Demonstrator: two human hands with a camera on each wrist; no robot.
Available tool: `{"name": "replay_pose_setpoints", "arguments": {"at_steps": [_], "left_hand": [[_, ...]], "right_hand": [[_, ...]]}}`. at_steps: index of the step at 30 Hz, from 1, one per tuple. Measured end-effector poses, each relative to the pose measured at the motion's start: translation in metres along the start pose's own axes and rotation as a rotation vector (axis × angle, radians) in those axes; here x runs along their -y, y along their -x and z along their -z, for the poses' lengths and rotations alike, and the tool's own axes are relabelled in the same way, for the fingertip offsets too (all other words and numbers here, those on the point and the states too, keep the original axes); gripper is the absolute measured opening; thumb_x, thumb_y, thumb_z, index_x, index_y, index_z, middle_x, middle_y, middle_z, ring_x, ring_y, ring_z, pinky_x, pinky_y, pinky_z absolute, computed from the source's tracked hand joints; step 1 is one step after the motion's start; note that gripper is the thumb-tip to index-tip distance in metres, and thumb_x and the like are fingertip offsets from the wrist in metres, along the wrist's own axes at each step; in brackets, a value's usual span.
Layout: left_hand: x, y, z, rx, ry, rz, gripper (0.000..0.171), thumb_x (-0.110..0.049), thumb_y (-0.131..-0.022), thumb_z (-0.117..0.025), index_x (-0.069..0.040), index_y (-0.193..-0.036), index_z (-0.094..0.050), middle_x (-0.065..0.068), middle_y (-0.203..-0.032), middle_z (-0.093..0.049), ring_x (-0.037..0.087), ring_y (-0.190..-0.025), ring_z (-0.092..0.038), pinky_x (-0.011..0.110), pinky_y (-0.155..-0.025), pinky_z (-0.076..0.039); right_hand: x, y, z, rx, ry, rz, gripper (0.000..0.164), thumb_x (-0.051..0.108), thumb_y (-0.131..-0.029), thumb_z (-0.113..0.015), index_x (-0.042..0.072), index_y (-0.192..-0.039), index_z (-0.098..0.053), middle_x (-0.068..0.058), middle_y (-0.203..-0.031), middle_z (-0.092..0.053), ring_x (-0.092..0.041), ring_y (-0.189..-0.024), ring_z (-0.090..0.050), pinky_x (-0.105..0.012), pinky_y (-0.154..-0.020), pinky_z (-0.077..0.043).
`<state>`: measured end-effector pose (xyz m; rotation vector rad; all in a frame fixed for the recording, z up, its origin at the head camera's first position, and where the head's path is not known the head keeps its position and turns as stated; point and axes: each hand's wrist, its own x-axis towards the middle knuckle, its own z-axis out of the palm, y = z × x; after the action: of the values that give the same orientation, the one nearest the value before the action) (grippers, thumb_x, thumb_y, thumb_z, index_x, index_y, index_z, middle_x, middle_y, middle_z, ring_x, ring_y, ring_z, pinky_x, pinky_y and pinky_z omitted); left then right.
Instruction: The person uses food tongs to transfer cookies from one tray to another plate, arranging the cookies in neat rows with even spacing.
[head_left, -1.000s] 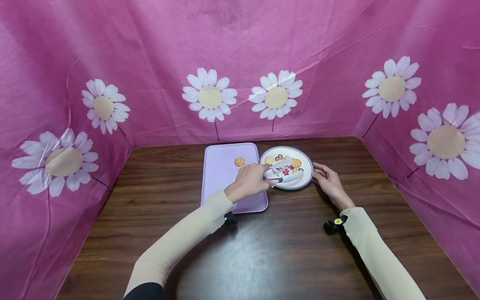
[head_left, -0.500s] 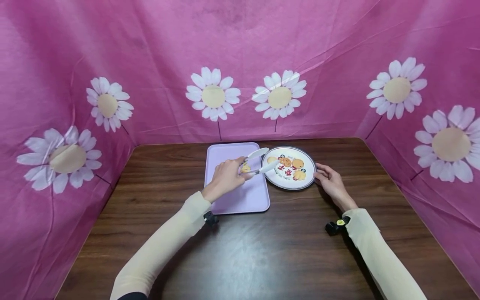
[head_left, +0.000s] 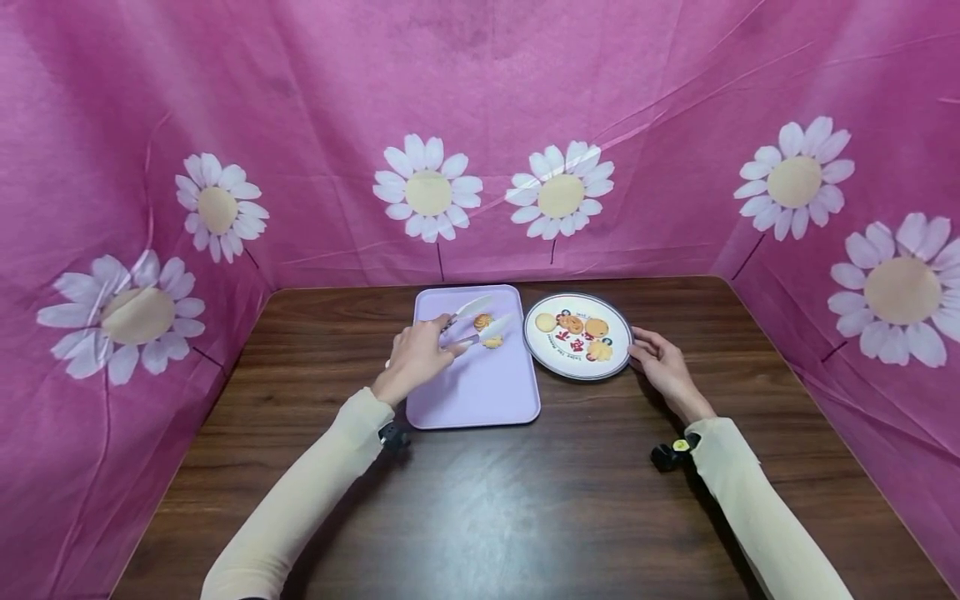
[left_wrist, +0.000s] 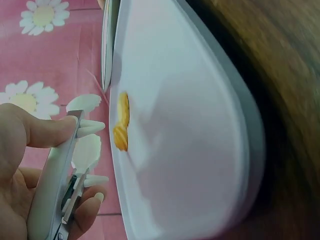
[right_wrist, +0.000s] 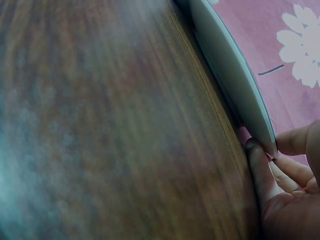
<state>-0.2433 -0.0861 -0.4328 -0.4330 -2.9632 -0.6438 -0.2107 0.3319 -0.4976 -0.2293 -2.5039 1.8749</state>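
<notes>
My left hand grips a pair of tongs with pale tips spread apart and nothing between them. The tongs reach over a lilac tray, their tips overlapping two golden cookies in the head view. Those two cookies, a swirled cookie and another cookie, lie close together on the tray. To the right stands a white plate with a dark rim, bearing red lettering and several cookies, one a round cookie. My right hand pinches the plate's right rim between thumb and fingers.
Tray and plate stand side by side near the back of a dark wooden table. A pink cloth with white daisies hangs behind and along both sides.
My left hand has moved left with the tongs, from over the plate to over the tray. The plate's cookies show more fully now. My right hand stays at the plate's rim.
</notes>
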Motion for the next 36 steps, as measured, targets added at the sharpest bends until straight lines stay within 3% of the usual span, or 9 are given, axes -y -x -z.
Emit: {"name": "replay_pose_setpoints", "arguments": {"at_steps": [9, 18, 26, 36], "left_hand": [[0.013, 0.000, -0.001, 0.005, -0.034, 0.034, 0.050, -0.044, -0.092, -0.075, -0.010, -0.129, -0.070, 0.015, -0.096, -0.072, 0.036, -0.082, -0.069, 0.052, -0.068, -0.053], [0.020, 0.000, -0.001, 0.011, -0.035, 0.035, 0.042, -0.040, -0.092, -0.075, -0.010, -0.122, -0.072, 0.015, -0.096, -0.074, 0.036, -0.080, -0.070, 0.050, -0.065, -0.051], [0.025, 0.001, -0.001, 0.028, -0.033, 0.058, 0.039, -0.040, -0.092, -0.075, -0.010, -0.116, -0.072, 0.008, -0.078, -0.062, 0.029, -0.071, -0.061, 0.040, -0.057, -0.041], [0.025, 0.003, -0.002, 0.032, -0.025, 0.053, 0.038, -0.038, -0.093, -0.076, -0.010, -0.119, -0.073, 0.010, -0.089, -0.070, 0.029, -0.073, -0.063, 0.040, -0.057, -0.043]], "right_hand": [[-0.002, 0.000, -0.002, -0.001, 0.013, -0.003, 0.053, 0.015, -0.110, -0.050, -0.001, -0.159, -0.036, -0.034, -0.152, -0.048, 0.017, -0.103, -0.056, -0.008, -0.092, -0.050], [-0.002, -0.001, -0.003, -0.004, 0.015, -0.009, 0.054, 0.016, -0.110, -0.050, -0.001, -0.159, -0.037, -0.034, -0.151, -0.049, 0.018, -0.101, -0.056, -0.007, -0.091, -0.050], [-0.001, -0.002, -0.001, 0.001, 0.016, -0.004, 0.054, 0.015, -0.110, -0.050, -0.003, -0.159, -0.036, -0.033, -0.149, -0.051, 0.017, -0.101, -0.057, -0.008, -0.090, -0.051], [-0.001, -0.001, 0.000, 0.019, -0.017, 0.026, 0.053, 0.012, -0.110, -0.048, -0.004, -0.159, -0.035, -0.036, -0.151, -0.046, 0.016, -0.105, -0.057, -0.009, -0.093, -0.051]]}}
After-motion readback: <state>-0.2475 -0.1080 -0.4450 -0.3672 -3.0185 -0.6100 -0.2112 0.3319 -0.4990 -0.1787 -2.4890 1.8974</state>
